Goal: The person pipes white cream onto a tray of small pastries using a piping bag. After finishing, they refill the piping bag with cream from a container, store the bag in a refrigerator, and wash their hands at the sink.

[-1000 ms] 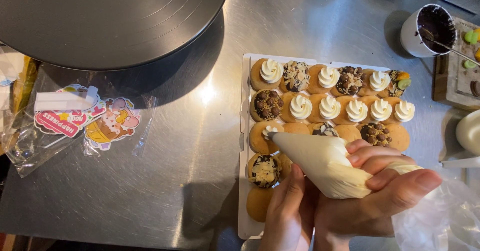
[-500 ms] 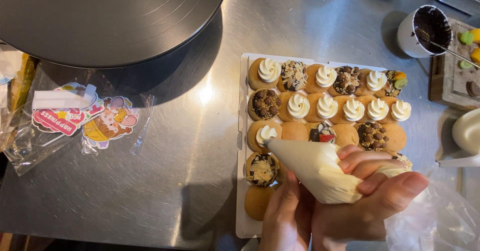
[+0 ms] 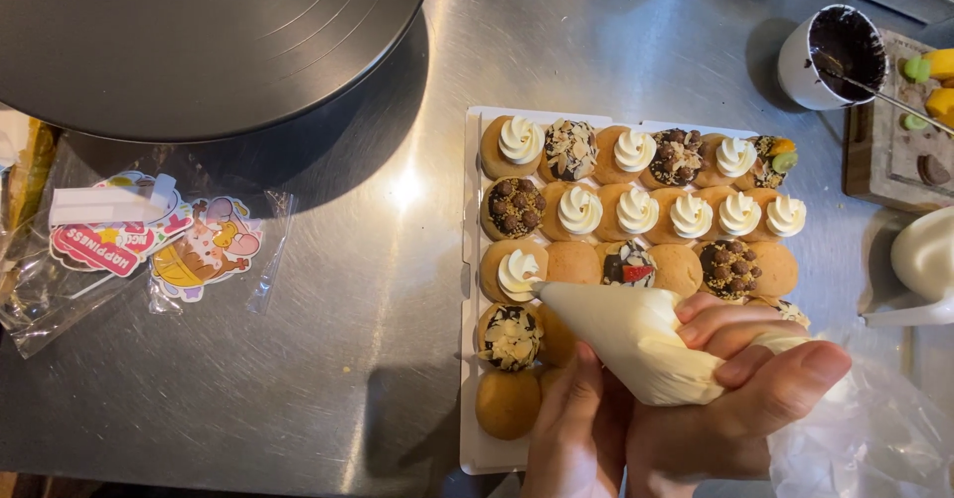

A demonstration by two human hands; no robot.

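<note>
Head view: brushed stainless steel worktop (image 3: 368, 289), glare spot near centre; large dark round turntable (image 3: 189, 41) at top left, casting shadow. Clear bags of cartoon stickers (image 3: 149, 245) lie at left. White rectangular tray (image 3: 469, 259) holds rows of small round pastries (image 3: 636, 210), some topped with cream swirls, some with chocolate bits or almond flakes, several plain. White cup (image 3: 830, 56) at top right, dark chocolate inside, a utensil resting in it; wooden board (image 3: 874, 150) beside it. Right hand (image 3: 745, 399) closed around a cream-filled piping bag (image 3: 636, 339), tip touching a cream-topped pastry in the tray's left column. Left hand (image 3: 571, 428) fingers support the bag from below.
</note>
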